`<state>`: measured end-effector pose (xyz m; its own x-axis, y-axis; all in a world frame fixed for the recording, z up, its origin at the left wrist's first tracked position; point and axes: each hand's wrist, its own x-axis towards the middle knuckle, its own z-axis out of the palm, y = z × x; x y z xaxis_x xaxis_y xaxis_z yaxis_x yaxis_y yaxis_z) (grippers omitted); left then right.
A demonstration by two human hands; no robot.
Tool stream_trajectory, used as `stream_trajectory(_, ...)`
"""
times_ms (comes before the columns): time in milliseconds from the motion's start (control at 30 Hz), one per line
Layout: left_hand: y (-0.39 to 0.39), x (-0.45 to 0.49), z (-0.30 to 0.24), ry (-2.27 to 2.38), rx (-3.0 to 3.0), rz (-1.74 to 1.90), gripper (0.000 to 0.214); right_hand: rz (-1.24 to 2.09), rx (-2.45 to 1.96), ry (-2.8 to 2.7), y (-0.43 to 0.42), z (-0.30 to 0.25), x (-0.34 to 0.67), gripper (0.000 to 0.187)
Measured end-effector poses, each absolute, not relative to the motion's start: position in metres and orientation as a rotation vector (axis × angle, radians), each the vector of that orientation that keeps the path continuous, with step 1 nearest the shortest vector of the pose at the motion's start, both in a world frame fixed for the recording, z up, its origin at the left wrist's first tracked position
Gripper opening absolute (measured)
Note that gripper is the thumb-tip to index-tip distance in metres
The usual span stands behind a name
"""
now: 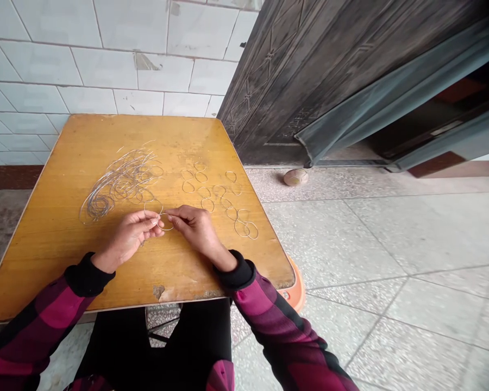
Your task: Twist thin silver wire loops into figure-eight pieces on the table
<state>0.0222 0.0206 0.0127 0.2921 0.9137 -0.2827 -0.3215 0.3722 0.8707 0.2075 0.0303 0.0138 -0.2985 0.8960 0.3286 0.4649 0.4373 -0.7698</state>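
Observation:
Near the front middle of the wooden table (118, 271), my left hand (132, 233) and my right hand (195, 228) meet over a thin wire ring (165, 229). My left fingertips pinch the ring at its left side, and my right thumb and forefinger close on its upper right. Another wire loop (153, 202) rises just behind the fingertips; whether it joins the held ring I cannot tell. Beyond my left hand lies a tangled bundle of wire (100, 206), coiled at its near end with loose ends spread toward the back. Several separate wire rings (201, 177) lie to the right.
A white tiled wall (106, 103) runs behind the table. To the right stand a dark carved door (277, 81) and a grey-green curtain (350, 119). A roundish stone (295, 177) sits on the tiled floor (370, 228). Something orange (297, 290) shows below the table's right corner.

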Motion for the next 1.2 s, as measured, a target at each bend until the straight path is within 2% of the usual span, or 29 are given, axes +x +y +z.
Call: stream_trajectory(1200,0.0196,0.0243,0.012,0.896,0.791,1.017,0.016,0.703,-1.129,-2.0,0.0278,0.0156,0.2079,0.018)
